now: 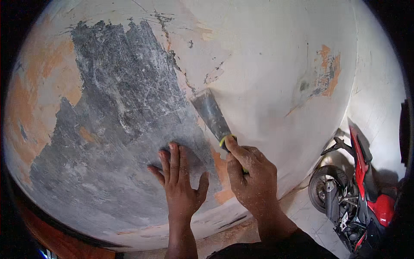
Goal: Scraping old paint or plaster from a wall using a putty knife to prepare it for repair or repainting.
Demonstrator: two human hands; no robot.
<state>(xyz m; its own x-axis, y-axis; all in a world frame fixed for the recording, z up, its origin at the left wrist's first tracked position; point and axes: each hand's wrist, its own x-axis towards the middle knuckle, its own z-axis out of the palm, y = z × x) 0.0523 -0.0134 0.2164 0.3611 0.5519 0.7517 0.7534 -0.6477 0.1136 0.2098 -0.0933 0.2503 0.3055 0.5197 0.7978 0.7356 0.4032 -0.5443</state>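
A putty knife point(211, 116) with a wide metal blade and a yellow-and-dark handle is gripped in my right hand point(252, 177). Its blade tip rests at the wall beside a ragged crack, at the border of a large grey scraped patch point(125, 77). My left hand point(183, 181) lies against the grey part of the wall point(280, 52), below and left of the blade, with fingers stretched out and apart and nothing in it. The pale paint around the grey patch shows peach-coloured spots and scratches.
A red-and-black motorbike point(360, 185) stands at the right on a tiled floor point(310, 228), near the adjoining white wall point(379, 86). A smaller peach-and-grey damaged patch point(327, 73) marks the upper right of the wall. A reddish-brown surface point(60, 233) shows at the lower left.
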